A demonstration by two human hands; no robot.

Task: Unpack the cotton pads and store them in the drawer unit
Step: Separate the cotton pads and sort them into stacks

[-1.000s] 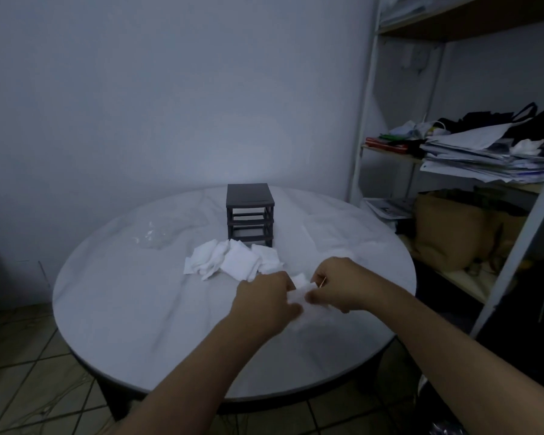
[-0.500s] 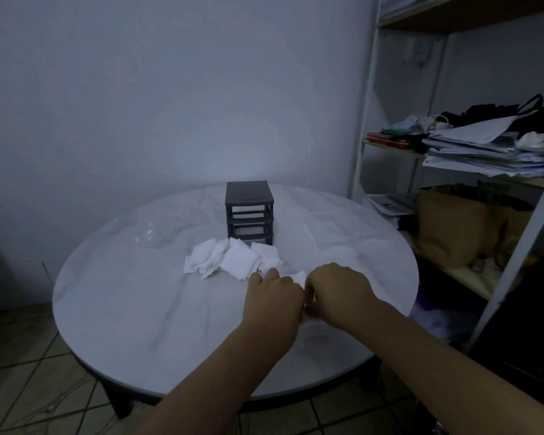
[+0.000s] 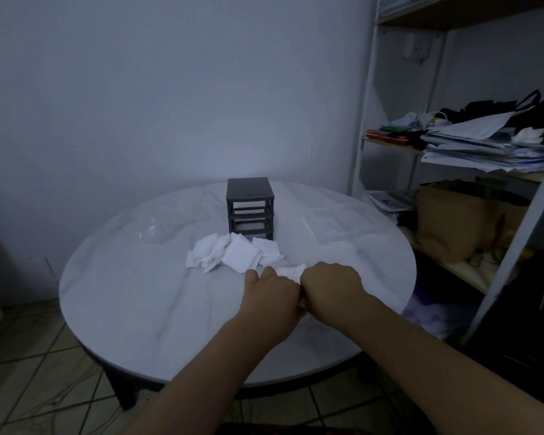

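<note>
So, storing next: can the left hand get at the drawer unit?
Likely yes once freed: the left hand grips a cotton pad with the right hand; only loose pads lie before the drawer unit.

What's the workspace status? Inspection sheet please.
Surface: round white table, wrinkled covering.
Job's things: dark drawer unit upright at the back; loose cotton pads piled in front of it; held pad between both hands.
Clutter: clear plastic wrapper left of the unit.
Grippers: left hand and right hand both grip the held pad.
Cables: thin lines on the floor, possibly wires; cannot tell.
Surroundings: shelving at right holding papers; plain wall.
</note>
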